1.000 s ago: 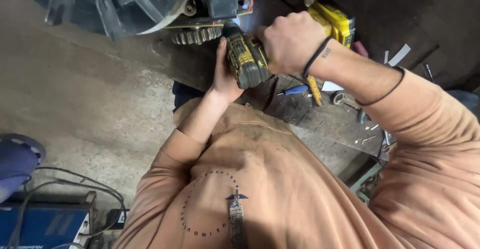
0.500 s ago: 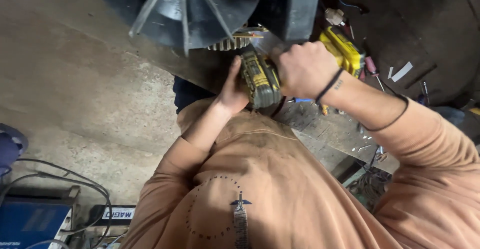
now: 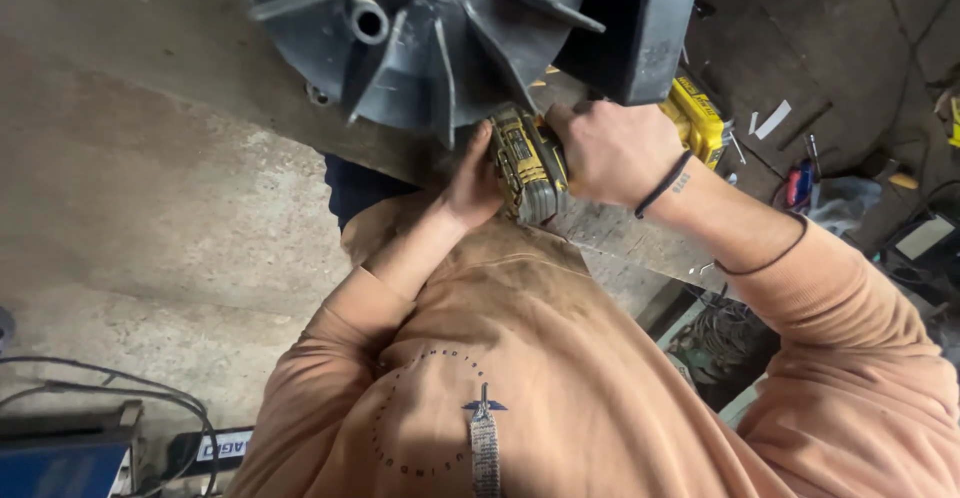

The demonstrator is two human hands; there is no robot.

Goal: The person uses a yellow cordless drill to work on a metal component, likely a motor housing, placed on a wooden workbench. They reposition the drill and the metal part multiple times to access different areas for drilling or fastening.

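The right hand point(image 3: 612, 150) is clamped around the body of a yellow and black cordless power tool point(image 3: 530, 163), which sits at about 12 o'clock from the person's chest, pressed up under a large dark grey finned wheel point(image 3: 420, 33). The left hand point(image 3: 472, 180) lies against the tool's near side at about 9 o'clock of it, palm on the casing with fingers folded under; how firmly it grips cannot be told. The 2 hands are close together, one on each side of the tool. The tool's working end is hidden by the wheel and the hands.

The wheel has raised ribs running out from a hub with 2 round openings, and it fills the top of the view. At 2 o'clock of the wheel stands a dark rectangular block point(image 3: 650, 23), touching or just beside it. A yellow battery pack point(image 3: 697, 118) shows just past the right hand at 1 o'clock.

Both arms wear a faded orange sweatshirt point(image 3: 560, 378); the right wrist carries a dark band. Loose small tools point(image 3: 800, 183) lie on the dark floor at 3 o'clock. A blue case point(image 3: 60, 458) and black cables point(image 3: 110, 393) lie at 8 o'clock on the concrete floor point(image 3: 150, 208).
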